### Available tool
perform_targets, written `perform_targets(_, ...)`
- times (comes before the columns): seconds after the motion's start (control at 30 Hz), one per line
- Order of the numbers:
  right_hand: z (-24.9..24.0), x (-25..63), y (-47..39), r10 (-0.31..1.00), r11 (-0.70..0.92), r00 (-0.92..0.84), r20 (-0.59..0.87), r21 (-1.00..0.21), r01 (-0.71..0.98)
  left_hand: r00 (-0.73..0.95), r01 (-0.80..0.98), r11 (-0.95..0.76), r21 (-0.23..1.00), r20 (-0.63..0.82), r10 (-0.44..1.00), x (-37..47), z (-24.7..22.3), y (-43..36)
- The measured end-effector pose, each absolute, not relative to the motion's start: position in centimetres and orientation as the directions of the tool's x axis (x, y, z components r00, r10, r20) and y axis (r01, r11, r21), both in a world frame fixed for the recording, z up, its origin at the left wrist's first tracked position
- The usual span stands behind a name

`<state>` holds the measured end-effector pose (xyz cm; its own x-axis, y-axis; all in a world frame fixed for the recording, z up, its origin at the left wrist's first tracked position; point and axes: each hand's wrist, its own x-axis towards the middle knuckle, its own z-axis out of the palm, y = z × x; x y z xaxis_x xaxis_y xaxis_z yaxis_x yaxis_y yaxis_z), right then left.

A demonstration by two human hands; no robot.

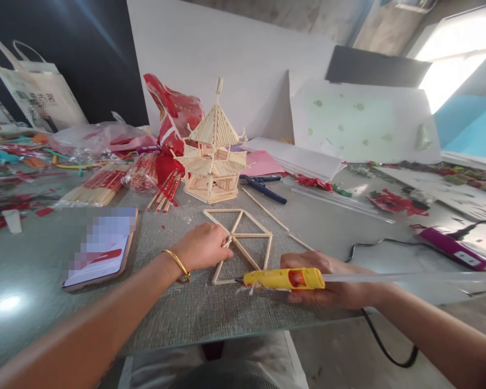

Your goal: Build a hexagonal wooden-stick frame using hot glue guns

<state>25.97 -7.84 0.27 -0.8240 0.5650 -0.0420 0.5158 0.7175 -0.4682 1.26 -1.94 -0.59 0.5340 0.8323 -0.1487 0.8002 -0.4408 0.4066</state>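
A flat hexagonal frame of wooden sticks (251, 235) with spokes lies on the table. My left hand (204, 246), a gold bangle on its wrist, is closed at the frame's left side, its fingertips pinching a short stick near the centre. My right hand (328, 278) is wrapped round a yellow glue gun (281, 278) with a clear glue stick in its back. The gun's nozzle touches or nearly touches the frame's bottom stick. Behind the frame stands a stick-built pagoda (214, 167). Two loose sticks (267, 209) lie to the frame's right.
A phone (101, 251) lies left of my left hand. Stick bundles (97, 183) and plastic bags are at the back left. Pliers (267, 189) lie beside the pagoda. At the right is a purple power strip (453, 249) with black cables; the table's front edge (227, 343) is near.
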Motion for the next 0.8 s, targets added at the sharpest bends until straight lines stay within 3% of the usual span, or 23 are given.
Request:
perform_targets(0.27, -0.1, 27.4, -8.4, 0.634, 0.673, -0.771, -0.061, -0.448, 0.589, 0.53, 0.804, -0.436, 0.403, -0.154, 0.834, 1.2, -0.9, -1.8)
perform_targets(0.53, -0.2, 28.5, -8.9, 0.638, 0.719, -0.768, -0.053, -0.317, 0.619, 0.535, 0.803, -0.437, 0.406, -0.166, 0.829, 1.2, -0.9, -1.8)
perform_targets(0.8, -0.2, 29.3, -9.1, 0.676, 0.675, -0.737, -0.006, -0.395, 0.623, 0.543, 0.795, -0.444, 0.413, -0.16, 0.824, 1.1, -1.0, -1.8)
